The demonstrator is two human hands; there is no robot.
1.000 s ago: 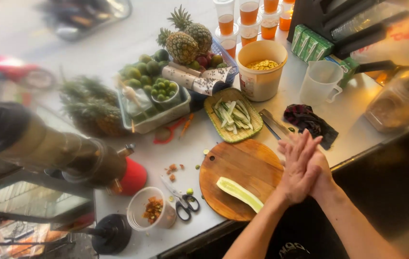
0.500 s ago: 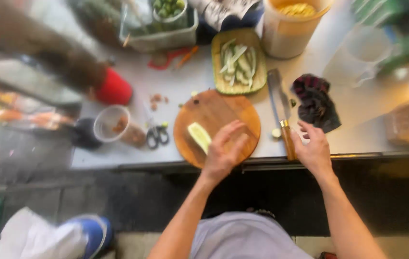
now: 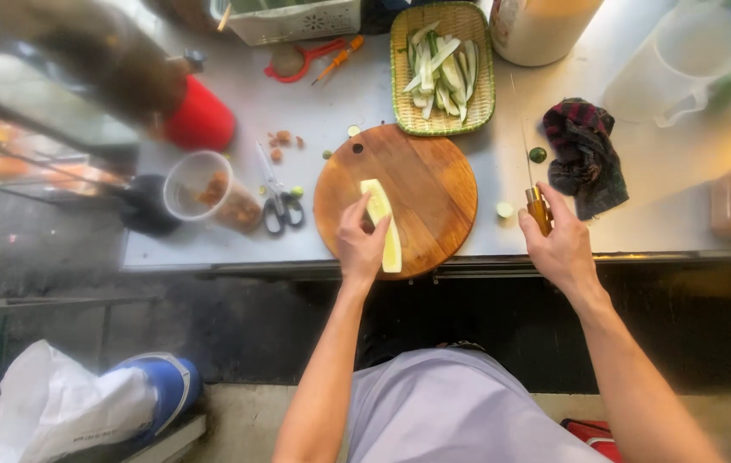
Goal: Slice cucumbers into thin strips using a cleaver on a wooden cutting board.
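Note:
A round wooden cutting board (image 3: 430,184) lies on the steel counter (image 3: 340,103). On it rests a long pale green peeled vegetable half (image 3: 380,206). My left hand (image 3: 362,243) presses down on the near part of that piece. To the right, my right hand (image 3: 561,244) is closed around the brown handle of a knife (image 3: 533,184), whose blade lies flat on the counter pointing away from me. Beyond the board stands a woven green tray (image 3: 482,60) filled with pale vegetable strips (image 3: 441,73).
A dark checked cloth (image 3: 584,154) lies right of the knife. Scissors (image 3: 278,201) and a clear plastic cup (image 3: 198,190) with brown bits sit left of the board. A red cap (image 3: 200,120), a white basket (image 3: 297,21), a jug (image 3: 683,73) and a tub (image 3: 541,30) line the back.
My hands have parted: the left has settled on the vegetable piece and the right has closed on the knife handle. The view has tilted down toward the counter edge.

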